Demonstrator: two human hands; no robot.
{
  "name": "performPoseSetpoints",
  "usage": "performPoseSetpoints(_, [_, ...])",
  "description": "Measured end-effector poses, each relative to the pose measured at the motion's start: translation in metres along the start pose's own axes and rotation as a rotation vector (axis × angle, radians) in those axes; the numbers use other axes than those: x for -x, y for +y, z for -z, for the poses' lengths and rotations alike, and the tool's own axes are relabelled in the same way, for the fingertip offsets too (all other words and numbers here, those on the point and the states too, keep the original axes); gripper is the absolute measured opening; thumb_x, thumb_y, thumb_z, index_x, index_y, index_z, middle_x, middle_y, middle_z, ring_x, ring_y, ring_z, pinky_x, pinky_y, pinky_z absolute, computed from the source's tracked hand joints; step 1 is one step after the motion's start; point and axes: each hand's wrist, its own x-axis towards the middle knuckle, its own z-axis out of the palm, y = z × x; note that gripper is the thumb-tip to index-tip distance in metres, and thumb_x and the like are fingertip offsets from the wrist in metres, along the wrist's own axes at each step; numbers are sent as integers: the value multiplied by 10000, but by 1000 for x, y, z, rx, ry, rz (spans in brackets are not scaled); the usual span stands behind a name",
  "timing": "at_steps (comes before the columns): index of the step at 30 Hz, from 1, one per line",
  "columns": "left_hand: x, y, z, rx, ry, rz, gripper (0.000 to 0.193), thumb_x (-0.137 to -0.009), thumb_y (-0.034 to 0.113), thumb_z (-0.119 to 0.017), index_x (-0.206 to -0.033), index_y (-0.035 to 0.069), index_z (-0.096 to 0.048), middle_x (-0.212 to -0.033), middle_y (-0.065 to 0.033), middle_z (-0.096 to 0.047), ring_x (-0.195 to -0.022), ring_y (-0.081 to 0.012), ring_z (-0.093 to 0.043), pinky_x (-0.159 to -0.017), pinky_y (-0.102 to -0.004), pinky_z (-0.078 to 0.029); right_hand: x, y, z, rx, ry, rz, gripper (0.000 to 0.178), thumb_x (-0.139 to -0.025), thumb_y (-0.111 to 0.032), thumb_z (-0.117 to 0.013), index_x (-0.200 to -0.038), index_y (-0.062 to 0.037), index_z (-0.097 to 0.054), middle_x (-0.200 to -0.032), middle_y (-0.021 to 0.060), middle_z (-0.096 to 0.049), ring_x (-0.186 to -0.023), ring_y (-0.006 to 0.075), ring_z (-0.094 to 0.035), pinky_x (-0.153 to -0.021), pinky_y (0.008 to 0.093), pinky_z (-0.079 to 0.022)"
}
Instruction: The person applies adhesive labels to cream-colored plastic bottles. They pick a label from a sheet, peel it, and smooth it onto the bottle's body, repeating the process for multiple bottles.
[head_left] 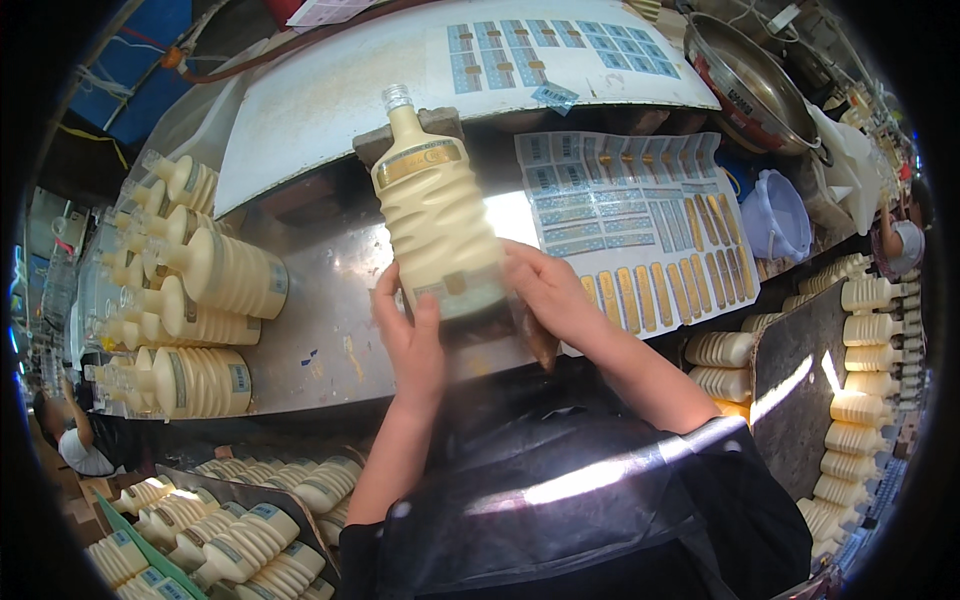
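A cream-coloured bottle [440, 210] with a wavy, ribbed body lies tilted in front of me, its clear threaded neck pointing away. Gold labelling crosses its shoulder, and a small gold patch sits low on the body above a clear base. My left hand [412, 330] is closed round the lower left side, thumb on the front. At the lower right side, my right hand [550, 290] touches the bottle with its fingertips. From under that palm sticks out a thin brown, pointed piece [540, 345], whose kind I cannot make out. A dark block [448, 124] sits behind the bottle's shoulder.
Several finished-looking bottles [220, 270] lie stacked at the left of the metal table [320, 350]. Sheets of blue and gold labels [640, 230] lie to the right, with more on the white board [350, 90] behind. A lilac bucket [777, 215] and bottle crates [260, 520] stand around.
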Motion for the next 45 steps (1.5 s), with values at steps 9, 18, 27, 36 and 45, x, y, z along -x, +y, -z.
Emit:
performPoseSetpoints(9, [-13, 19, -14, -259, 90, -54, 807, -871, 377, -739, -1464, -28, -370, -1398, -226, -430, -1326, -369, -401, -1157, -504, -297, 1, -35, 5, 147, -83, -253, 539, -981, -407, -680, -1390, -60, -627, -900, 121, -736, -815, 193, -687, -791, 353, -540])
performPoseSetpoints(18, [-14, 18, -13, -224, 75, -58, 806, -888, 379, -734, -1472, -32, -360, -1402, -229, -423, -1333, -374, -400, -1160, -508, -297, 5, -28, 5, 119, -98, -262, 531, -1002, -404, -651, -1413, -70, -612, -917, 135, -737, -835, 200, -692, -804, 349, -541])
performPoseSetpoints(27, [-14, 7, -7, 0, 37, -15, 697, -1030, 413, -615, -1518, -7, -348, -1434, -169, -427, -1342, -267, -423, -1176, -412, -310, -9, -18, 41, -204, 46, -279, 330, -1065, -255, -516, -1196, -48, -738, -1105, 41, -707, -977, 143, -631, -903, 298, -502])
performPoseSetpoints(36, [-13, -1, -8, -68, 45, -84, 641, -1060, 379, -570, -1508, -23, -349, -1450, -178, -454, -1360, -259, -427, -1178, -411, -313, 19, -84, -23, 583, -17, 115, 372, -939, -264, -661, -1217, -51, -535, -832, 257, -693, -746, 454, -692, -709, 502, -562])
performPoseSetpoints(45, [-11, -1, -13, 4, 89, -23, 609, -1013, 272, -564, -1487, -60, -374, -1458, -215, -417, -1360, -334, -433, -1187, -455, -311, 24, -48, 16, 371, 238, -46, 354, -954, -236, -669, -1251, -91, -543, -795, 206, -707, -729, 399, -706, -665, 467, -544])
